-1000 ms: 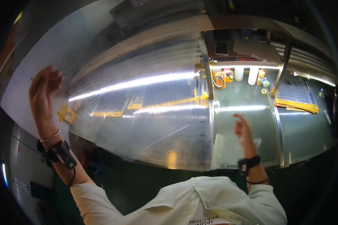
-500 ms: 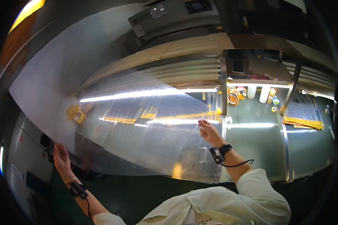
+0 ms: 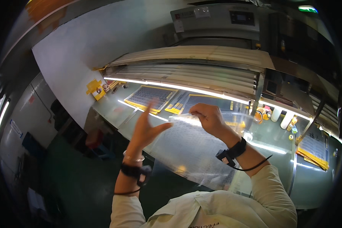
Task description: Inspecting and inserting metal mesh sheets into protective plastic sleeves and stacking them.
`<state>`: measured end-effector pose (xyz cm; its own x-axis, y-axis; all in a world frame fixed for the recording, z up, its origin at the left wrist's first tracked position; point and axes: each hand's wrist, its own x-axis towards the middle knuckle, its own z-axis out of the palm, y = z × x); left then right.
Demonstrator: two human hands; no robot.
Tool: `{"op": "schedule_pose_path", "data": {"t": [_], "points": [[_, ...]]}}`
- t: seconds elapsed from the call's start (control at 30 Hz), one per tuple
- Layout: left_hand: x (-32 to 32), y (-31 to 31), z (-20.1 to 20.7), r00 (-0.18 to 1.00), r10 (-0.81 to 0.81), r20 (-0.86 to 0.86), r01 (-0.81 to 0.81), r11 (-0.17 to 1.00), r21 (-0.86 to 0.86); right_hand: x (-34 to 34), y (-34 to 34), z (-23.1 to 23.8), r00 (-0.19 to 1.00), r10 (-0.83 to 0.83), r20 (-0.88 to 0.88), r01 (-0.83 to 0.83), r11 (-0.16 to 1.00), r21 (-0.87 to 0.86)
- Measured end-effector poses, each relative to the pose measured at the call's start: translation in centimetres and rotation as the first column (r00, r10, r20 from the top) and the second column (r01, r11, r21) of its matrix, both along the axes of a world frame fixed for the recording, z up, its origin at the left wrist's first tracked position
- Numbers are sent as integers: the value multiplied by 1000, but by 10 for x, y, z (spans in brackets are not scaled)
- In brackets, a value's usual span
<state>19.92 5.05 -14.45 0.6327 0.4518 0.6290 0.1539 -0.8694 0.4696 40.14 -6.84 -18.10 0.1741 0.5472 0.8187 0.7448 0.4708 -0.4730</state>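
A large, clear plastic sheet (image 3: 195,152) with faint printed marks hangs over the near edge of the bench, tilted and glossy. My right hand (image 3: 209,119) is closed on its upper edge, thumb and fingers pinched together. Left of the sheet, my left hand (image 3: 144,129) is raised with thumb and fingers apart and nothing in it; its fingertips are blurred. Its thumb points toward the sheet's upper left corner, and I cannot tell whether it touches. Behind the hands, a stack of dark printed sheets with yellow edges (image 3: 152,97) lies on the bench.
Under the slatted shelf (image 3: 186,76) runs a bright tube light (image 3: 171,86). Tape rolls (image 3: 259,115) and white cylinders (image 3: 287,119) stand at the right. More yellow-edged sheets (image 3: 313,152) lie at the far right. A red-topped stool (image 3: 95,138) stands left of the bench.
My left hand has come in from the far left toward the right hand, off the sheet. The sheet, spread wide before, now hangs folded or drawn in under my right hand. The view has shifted.
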Motion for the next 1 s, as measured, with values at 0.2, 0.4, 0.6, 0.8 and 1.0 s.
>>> {"op": "schedule_pose_path", "data": {"t": [0.2,0.4,0.6,0.8,1.0], "points": [[62,-26,-14,952,-297,-76,254,903,-346,1,-21,-13,943,-279,181,293,954,-55],[80,-82,-12,943,-333,-3,305,866,-395,-8,-73,-19,940,-338,-41,340,936,90],[87,-121,-18,955,-280,-92,256,943,-213,-10,-105,-32,946,-287,-151,302,949,91],[68,-152,-30,971,-184,-152,148,964,-222,-26,-122,-47,955,-196,-224,229,965,130],[51,-176,-52,984,-178,-23,160,928,-337,-46,-144,-59,956,-236,-173,269,942,200]]}}
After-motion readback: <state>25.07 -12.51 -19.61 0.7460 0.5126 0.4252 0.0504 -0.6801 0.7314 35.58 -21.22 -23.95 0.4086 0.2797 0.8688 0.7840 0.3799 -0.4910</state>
